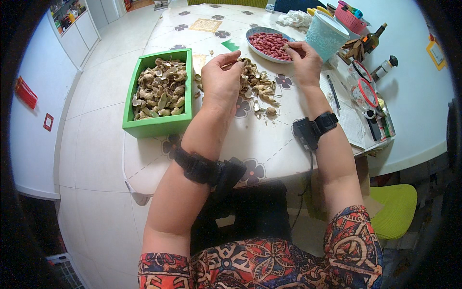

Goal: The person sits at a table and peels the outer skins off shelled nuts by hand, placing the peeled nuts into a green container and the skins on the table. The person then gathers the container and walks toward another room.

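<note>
Over the near rim of a shallow bowl [261, 58] full of red-skinned peanut kernels [267, 42], my right hand [306, 61] pinches a small tan piece, which looks like peanut shell [285, 47]. My left hand [222, 77] is bent inward beside a heap of peanut shells [258, 81] on the table. Its fingers curl towards the thumb, and whether anything lies between them is hidden. To the left, a green box [157, 124] holds peanuts in the shell [162, 86] mixed with broken shells.
The table has a flower-patterned cover [252, 171]. Right of the bowl stand a light blue bin [326, 36], a dark bottle [373, 39] and lidded jars [362, 92]. A pen [333, 92] lies on an open notebook [348, 123]. A green chair [395, 211] is at the lower right.
</note>
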### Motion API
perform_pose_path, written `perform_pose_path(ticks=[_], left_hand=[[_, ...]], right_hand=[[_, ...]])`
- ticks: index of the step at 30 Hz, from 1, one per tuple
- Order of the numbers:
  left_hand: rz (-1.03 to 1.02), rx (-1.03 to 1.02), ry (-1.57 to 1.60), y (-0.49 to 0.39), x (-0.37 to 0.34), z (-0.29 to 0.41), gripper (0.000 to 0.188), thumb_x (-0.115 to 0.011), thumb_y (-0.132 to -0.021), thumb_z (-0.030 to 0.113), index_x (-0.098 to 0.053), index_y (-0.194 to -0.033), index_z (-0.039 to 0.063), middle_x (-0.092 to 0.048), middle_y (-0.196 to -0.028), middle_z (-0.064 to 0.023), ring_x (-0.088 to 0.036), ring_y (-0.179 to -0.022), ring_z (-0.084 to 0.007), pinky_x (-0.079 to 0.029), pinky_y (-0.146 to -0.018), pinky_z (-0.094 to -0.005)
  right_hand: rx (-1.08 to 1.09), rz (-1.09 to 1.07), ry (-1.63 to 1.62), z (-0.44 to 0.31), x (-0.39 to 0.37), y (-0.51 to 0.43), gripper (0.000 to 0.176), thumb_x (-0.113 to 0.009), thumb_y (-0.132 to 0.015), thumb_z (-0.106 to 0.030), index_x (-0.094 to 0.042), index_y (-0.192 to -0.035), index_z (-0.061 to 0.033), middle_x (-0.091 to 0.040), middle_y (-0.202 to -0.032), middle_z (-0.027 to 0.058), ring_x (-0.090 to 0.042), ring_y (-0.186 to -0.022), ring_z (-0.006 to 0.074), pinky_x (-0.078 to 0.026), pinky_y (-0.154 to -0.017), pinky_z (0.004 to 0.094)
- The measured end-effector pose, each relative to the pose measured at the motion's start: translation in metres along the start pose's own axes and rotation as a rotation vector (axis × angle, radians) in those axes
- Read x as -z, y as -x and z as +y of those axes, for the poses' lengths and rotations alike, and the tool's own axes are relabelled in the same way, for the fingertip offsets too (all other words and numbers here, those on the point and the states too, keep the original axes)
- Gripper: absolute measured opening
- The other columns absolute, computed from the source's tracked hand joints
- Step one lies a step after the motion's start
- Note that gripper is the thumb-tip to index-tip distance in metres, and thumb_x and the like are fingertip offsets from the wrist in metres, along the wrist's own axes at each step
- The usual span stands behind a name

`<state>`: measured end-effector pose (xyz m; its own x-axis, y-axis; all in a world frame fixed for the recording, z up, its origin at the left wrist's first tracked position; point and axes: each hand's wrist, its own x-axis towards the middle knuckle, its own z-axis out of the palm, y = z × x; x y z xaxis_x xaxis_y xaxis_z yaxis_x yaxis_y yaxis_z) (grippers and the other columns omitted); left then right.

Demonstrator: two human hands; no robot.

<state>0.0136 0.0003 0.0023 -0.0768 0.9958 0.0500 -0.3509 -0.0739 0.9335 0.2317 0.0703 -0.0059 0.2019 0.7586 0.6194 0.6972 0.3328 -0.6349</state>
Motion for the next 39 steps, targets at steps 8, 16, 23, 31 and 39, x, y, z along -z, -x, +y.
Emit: perform_pose_path(ticks=[8,16,23,31,39], left_hand=[[0.026,-0.017,-0.012,-0.002,0.001,0.000,0.035,-0.059,-0.088,0.004,-0.061,-0.122,-0.004,-0.062,-0.115,-0.0130,-0.059,-0.094,-0.0164,-0.049,-0.088,-0.0273],[0.033,0.037,0.053,0.003,-0.002,0.007,0.024,-0.053,-0.088,0.000,-0.064,-0.109,-0.005,-0.064,-0.098,-0.0103,-0.058,-0.072,-0.0113,-0.050,-0.063,-0.0227],[-0.139,0.090,0.062,0.002,0.002,0.004,0.016,-0.061,-0.091,0.006,-0.064,-0.105,-0.003,-0.066,-0.095,-0.0094,-0.063,-0.076,-0.0136,-0.055,-0.068,-0.0245],[-0.279,0.123,0.161,-0.001,0.006,0.003,0.018,-0.069,-0.090,0.011,-0.063,-0.101,-0.003,-0.068,-0.092,-0.0098,-0.067,-0.079,-0.0155,-0.057,-0.070,-0.0244],[-0.305,0.101,0.250,0.000,0.007,0.004,0.015,-0.070,-0.086,0.003,-0.060,-0.095,-0.003,-0.066,-0.093,-0.0130,-0.068,-0.082,-0.0196,-0.059,-0.076,-0.0287]], right_hand=[[0.018,-0.665,-0.346,-0.045,0.023,0.018,0.017,-0.073,-0.082,-0.007,-0.070,-0.098,-0.0015,-0.070,-0.089,0.0046,-0.066,-0.084,0.0108,-0.053,-0.078,0.0243],[0.103,-1.235,0.162,-0.082,0.050,0.031,0.023,-0.080,-0.071,-0.011,-0.070,-0.091,-0.0043,-0.069,-0.083,0.0035,-0.063,-0.074,0.0130,-0.051,-0.069,0.0280],[-0.004,-0.962,-0.235,-0.078,0.042,0.034,0.018,-0.071,-0.083,-0.003,-0.063,-0.100,-0.0002,-0.067,-0.090,0.0036,-0.064,-0.085,0.0105,-0.053,-0.080,0.0255],[0.338,-0.573,-0.343,-0.072,0.026,0.036,0.024,-0.070,-0.081,0.003,-0.067,-0.104,-0.0015,-0.070,-0.095,0.0080,-0.068,-0.091,0.0152,-0.056,-0.081,0.0276],[0.222,-0.429,-0.383,-0.082,0.025,0.042,0.029,-0.068,-0.080,0.005,-0.063,-0.107,-0.0038,-0.071,-0.091,0.0081,-0.070,-0.091,0.0163,-0.057,-0.081,0.0277]])
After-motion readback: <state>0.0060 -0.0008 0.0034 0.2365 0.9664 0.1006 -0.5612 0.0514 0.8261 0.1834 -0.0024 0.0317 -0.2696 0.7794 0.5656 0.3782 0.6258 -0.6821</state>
